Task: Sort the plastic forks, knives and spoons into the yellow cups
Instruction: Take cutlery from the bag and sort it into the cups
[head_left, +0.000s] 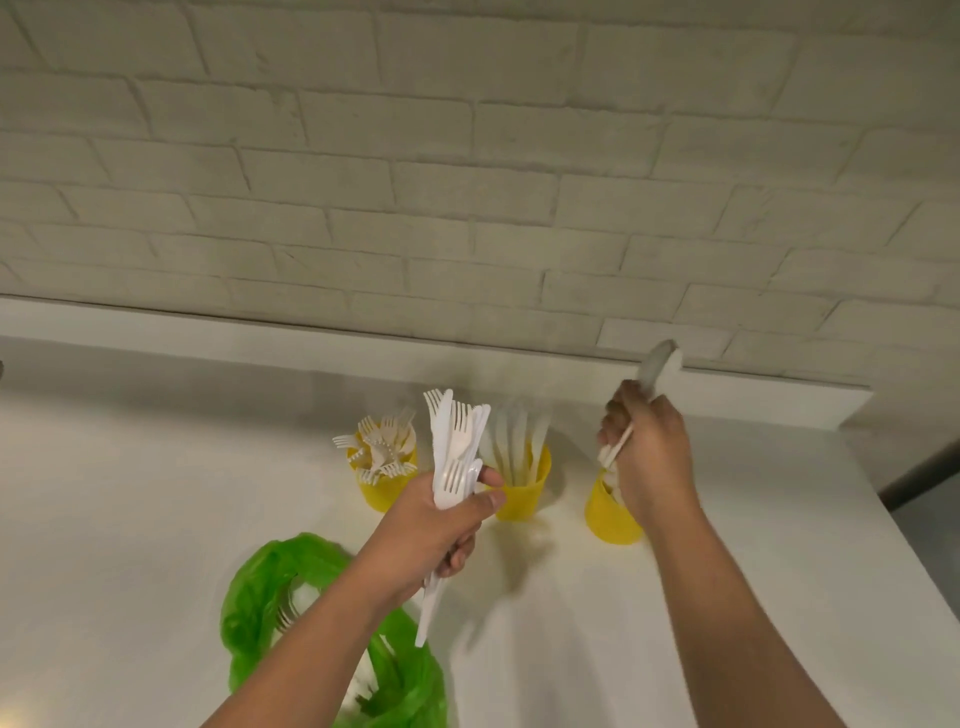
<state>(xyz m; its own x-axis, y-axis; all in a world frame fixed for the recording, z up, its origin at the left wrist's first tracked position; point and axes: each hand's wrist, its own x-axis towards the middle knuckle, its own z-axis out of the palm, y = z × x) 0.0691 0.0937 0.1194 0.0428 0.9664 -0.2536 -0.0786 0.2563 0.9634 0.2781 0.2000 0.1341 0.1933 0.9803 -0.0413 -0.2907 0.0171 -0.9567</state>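
White-painted brick wall (467, 156) rose behind a white countertop (130, 493) on which the work was laid out.

Left hand (441, 525) was closed around a mixed bundle of white plastic cutlery (454, 452), held roughly upright; fork tines and at least one knife blade stood above the fist, and handle ends projected below it toward the person. Just beyond this hand, partly hidden by the bundle, stood the middle yellow cup (524, 488) holding knives (511, 441), blades up. To the left of the bundle stood the left yellow cup (382, 491), filled with forks (382, 447), tines upward and splayed over the rim. Below the left forearm, nearer the person, lay a crumpled green plastic bag (270, 582) on the countertop; some white cutlery showed inside it, kinds not determinable.

Right hand (649, 457) was closed on a white spoon (657, 371), its bowl raised above the knuckles and blurred, with the handle end emerging from the underside of the fist. Whether more than one spoon was held could not be determined. This hand was directly over the right yellow cup (610, 514), covering most of its mouth; white pieces were visible at the rim, type not clear. The three cups stood in a row, apart from one another, with the right one set somewhat further from the middle one.
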